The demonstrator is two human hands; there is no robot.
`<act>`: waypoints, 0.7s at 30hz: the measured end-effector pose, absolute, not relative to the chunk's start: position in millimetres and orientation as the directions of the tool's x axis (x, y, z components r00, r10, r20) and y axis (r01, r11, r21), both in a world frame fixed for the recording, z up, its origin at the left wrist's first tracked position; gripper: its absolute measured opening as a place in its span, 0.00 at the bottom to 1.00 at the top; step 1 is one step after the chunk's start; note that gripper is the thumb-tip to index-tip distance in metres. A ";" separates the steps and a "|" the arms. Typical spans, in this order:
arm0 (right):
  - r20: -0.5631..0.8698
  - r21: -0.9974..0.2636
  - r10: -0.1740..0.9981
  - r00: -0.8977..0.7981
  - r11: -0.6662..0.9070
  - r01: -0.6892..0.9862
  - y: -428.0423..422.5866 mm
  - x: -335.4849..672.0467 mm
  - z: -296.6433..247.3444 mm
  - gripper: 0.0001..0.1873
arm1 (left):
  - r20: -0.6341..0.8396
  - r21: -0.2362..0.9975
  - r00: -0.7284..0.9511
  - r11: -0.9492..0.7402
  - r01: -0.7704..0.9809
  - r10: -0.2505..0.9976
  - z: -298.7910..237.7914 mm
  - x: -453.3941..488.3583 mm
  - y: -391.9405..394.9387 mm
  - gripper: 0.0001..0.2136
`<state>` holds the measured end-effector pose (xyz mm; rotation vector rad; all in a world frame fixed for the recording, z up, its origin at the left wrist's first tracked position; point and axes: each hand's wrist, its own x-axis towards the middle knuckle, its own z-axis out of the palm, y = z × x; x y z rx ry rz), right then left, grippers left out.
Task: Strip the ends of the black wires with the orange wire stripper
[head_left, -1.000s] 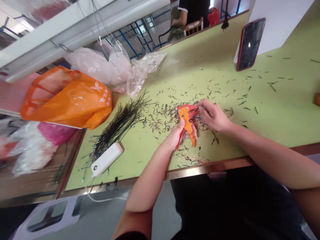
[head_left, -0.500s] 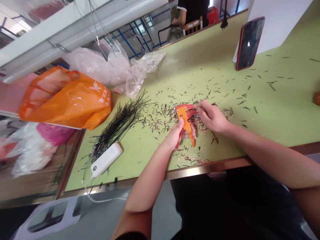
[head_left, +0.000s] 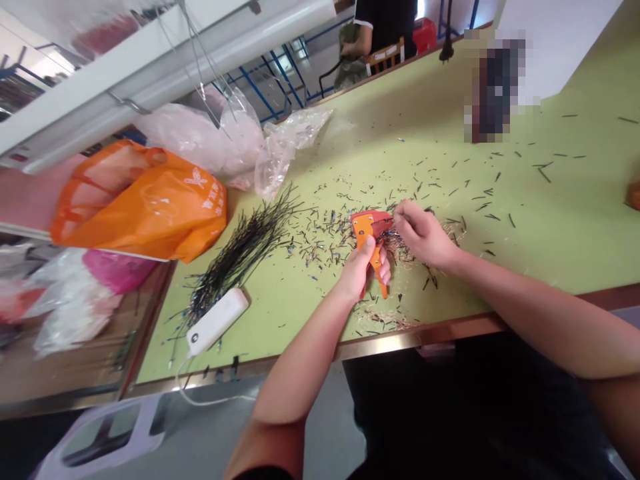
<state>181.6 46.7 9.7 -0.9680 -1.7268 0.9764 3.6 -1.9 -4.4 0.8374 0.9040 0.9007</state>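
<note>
My left hand (head_left: 361, 268) grips a wire stripper (head_left: 367, 241) with orange and red handles, its head tilted up and to the right. Close beside the tool's jaws, my right hand (head_left: 419, 230) is closed in a pinch; a thin dark wire (head_left: 389, 220) seems to run between its fingertips and the jaws, mostly hidden. Beneath and around both hands lie many short black offcuts (head_left: 325, 243) and a scatter of copper strands (head_left: 387, 319). To the left, a bundle of long black wires (head_left: 245, 247) rests on the table, some with small blue ends.
A white power bank (head_left: 219, 322) with a cable lies by the wire bundle. An orange bag (head_left: 150, 207) and clear plastic bags (head_left: 215, 137) are at the left. At the right, a blurred phone (head_left: 497, 87) leans on a white box (head_left: 560, 47). Another person (head_left: 383, 27) is behind the table.
The wire stripper's handles look closer together, and my left hand has shifted slightly right on them. My right hand stays by the jaws. The view has turned a little.
</note>
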 end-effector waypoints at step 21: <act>0.181 -0.982 0.942 -0.284 0.160 -0.095 50.7 169.0 -10.5 0.31 | -0.386 0.717 0.413 0.550 -0.429 0.825 -10.0 10.5 0.5 0.33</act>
